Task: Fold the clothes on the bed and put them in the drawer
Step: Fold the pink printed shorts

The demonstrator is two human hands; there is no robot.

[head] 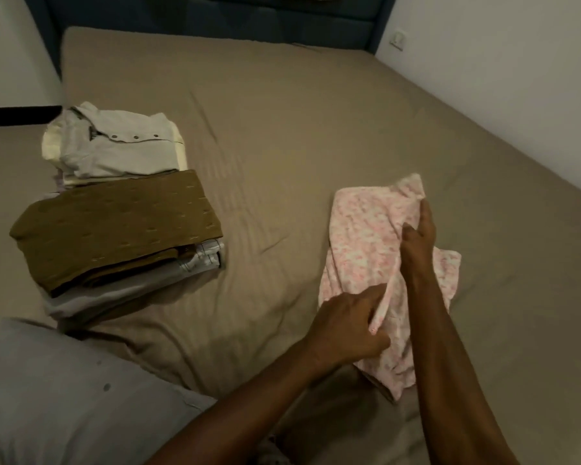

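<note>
— What are the hands doing?
— The left hand (pixel 344 325) pinches a folded edge of the pink floral garment (pixel 366 243) near its lower end. The right hand (pixel 418 241) lies farther up on the same cloth, fingers curled into its upper fold.
— Where is that garment?
— On the tan bed sheet (pixel 282 146), right of centre, partly folded.
— Anything else?
— Two folded stacks at left: an olive-brown one (pixel 114 229) in front, a white buttoned shirt (pixel 121 146) behind. A grey pillow (pixel 64 391) lies lower left.
</note>
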